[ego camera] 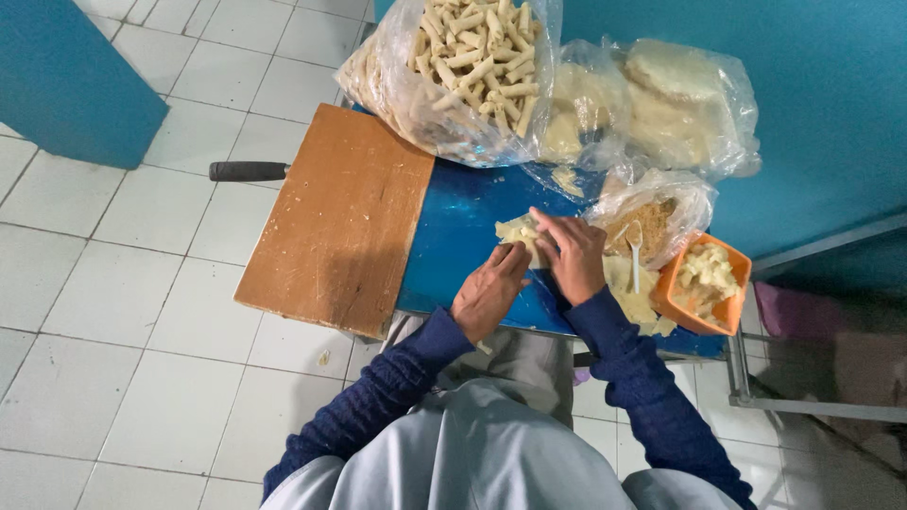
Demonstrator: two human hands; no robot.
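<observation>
A pale thin wrapper sheet (515, 231) lies on the blue table (453, 236) in front of me. My left hand (489, 295) rests its fingers on the near edge of the wrapper. My right hand (572, 253) presses on the wrapper's right side, fingers curled over it. Both arms wear dark blue knitted sleeves.
A wooden board (340, 222) lies over the table's left edge, a black handle (248, 171) poking out behind it. A clear bag of finished rolls (468, 66), bags of round wrappers (675, 104), a bag of brown filling with a spoon (647, 227) and an orange bowl (704, 283) stand around.
</observation>
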